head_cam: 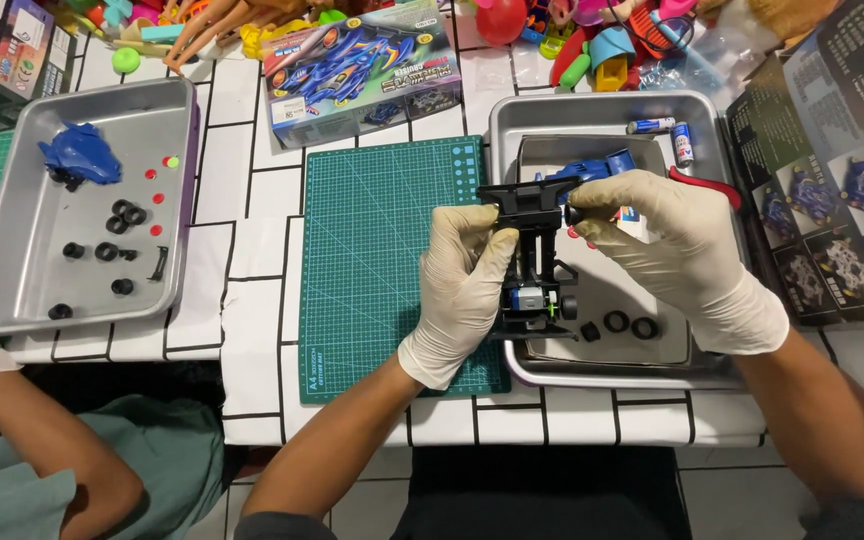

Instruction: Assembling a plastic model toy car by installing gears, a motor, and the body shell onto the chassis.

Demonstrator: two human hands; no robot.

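Both my hands wear cream gloves and hold a black toy car chassis (534, 262) upright over the near edge of a metal tray (512, 120). My left hand (462, 290) grips its left side. My right hand (667, 250) pinches the top right corner, at the wheel axle. A small motor with a green part shows low in the chassis. A blue car body shell (592, 168) lies in the tray just behind the chassis. Black tyres (630, 324) lie in the tray below my right hand.
A green cutting mat (372, 260) lies left of the tray. Two batteries (667, 135) and red-handled cutters (707, 185) rest in the tray. A second tray (12, 270) at left holds a blue shell and black tyres beside another person's arm (42, 440). The toy car box (357, 70) and toys lie behind.
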